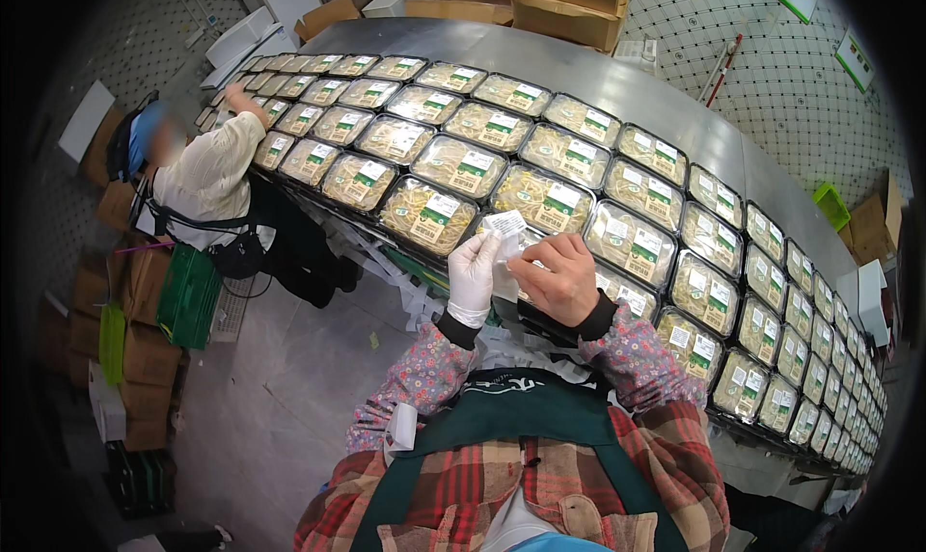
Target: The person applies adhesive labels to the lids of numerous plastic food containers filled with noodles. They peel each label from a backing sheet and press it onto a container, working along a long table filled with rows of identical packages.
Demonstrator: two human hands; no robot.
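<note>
My left hand [473, 277], in a white glove, pinches a short strip of white printed labels [505, 226] in front of my chest. Close beside it is my bare right hand [559, 277], its fingers curled together at the strip's side; what they grip, if anything, is hidden. Both hands are above the near edge of rows of sealed black trays with clear tops. The nearest trays include one of pale sprouts [543, 197] and another [429, 215] to its left, each with a green-and-tan label and a white sticker. White paper [402, 427] hangs by my left sleeve.
Trays cover much of the long metal table [666, 80]. At the far left a co-worker [207, 166] in a blue cap reaches over the trays. Cardboard boxes [149, 359] and a green crate [188, 296] stand on the left. Paper strips [415, 292] litter the area under the table edge.
</note>
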